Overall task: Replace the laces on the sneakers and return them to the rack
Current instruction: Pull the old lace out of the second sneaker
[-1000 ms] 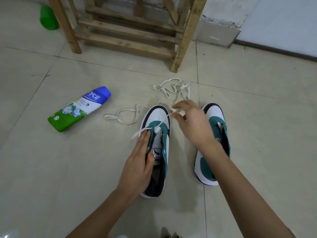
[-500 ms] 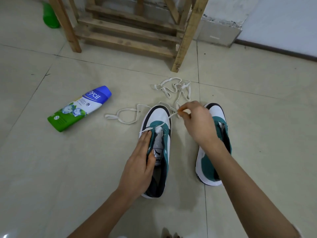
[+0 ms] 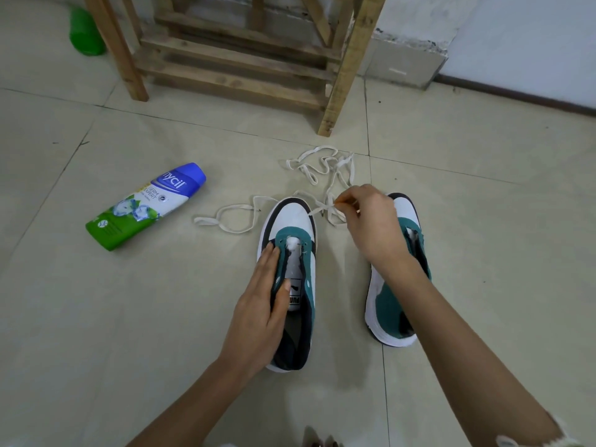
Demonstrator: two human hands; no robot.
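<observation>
right hand [image 3: 371,227] pulled lace [image 3: 319,210], two sneakers [image 3: 290,217]

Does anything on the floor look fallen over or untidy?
Yes. The blue-and-green bottle lies on its side on the floor, left of the sneakers. White laces sprawl in loose tangled loops beyond the toes.

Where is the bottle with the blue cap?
In the head view, the bottle lies on its side on the floor, left of the white lace and the sneaker under the left hand, in front of the wooden rack.
</observation>
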